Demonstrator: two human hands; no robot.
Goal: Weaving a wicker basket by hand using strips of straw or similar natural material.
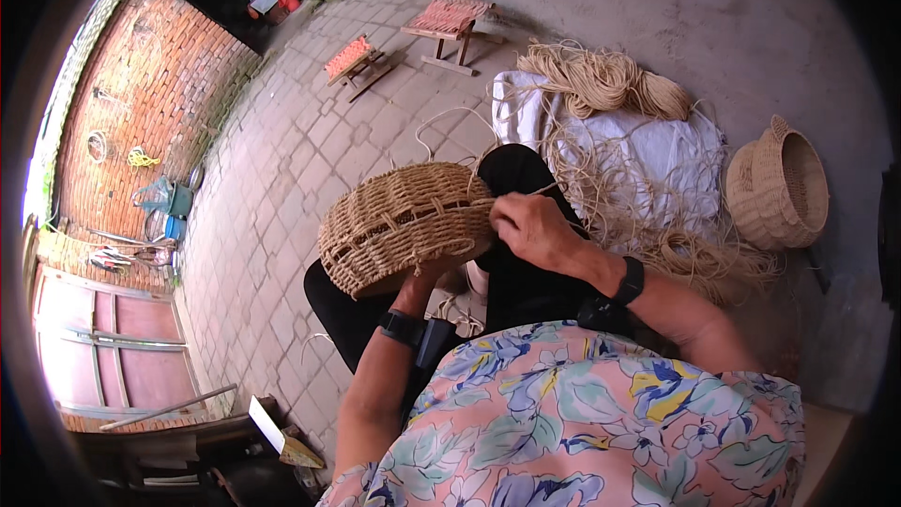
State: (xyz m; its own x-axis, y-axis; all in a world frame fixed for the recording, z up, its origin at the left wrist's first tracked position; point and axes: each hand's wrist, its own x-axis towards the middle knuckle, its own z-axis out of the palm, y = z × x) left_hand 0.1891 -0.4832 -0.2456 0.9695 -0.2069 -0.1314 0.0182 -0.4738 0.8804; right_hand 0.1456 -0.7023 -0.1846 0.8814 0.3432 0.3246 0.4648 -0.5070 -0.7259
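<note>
A woven straw-coloured basket (404, 225) lies tilted on its side over my lap, with an open gap in the weave running along its middle. My left hand (424, 284) reaches up under the basket and holds it from below; its fingers are hidden behind the weave. At the basket's right end, my right hand (535, 228) is closed, fingers curled and pinched on a thin cord by the rim. A loose strand trails from there to the right, across my dark-clad knee (519, 172).
Right of my knees, a white sack (676, 155) carries a thick coil of cord (605, 80) and tangled strands. A second woven basket (751, 192) stands beside it near the wall. Two low stools (450, 17) with reddish woven seats are ahead on the paved floor (282, 141).
</note>
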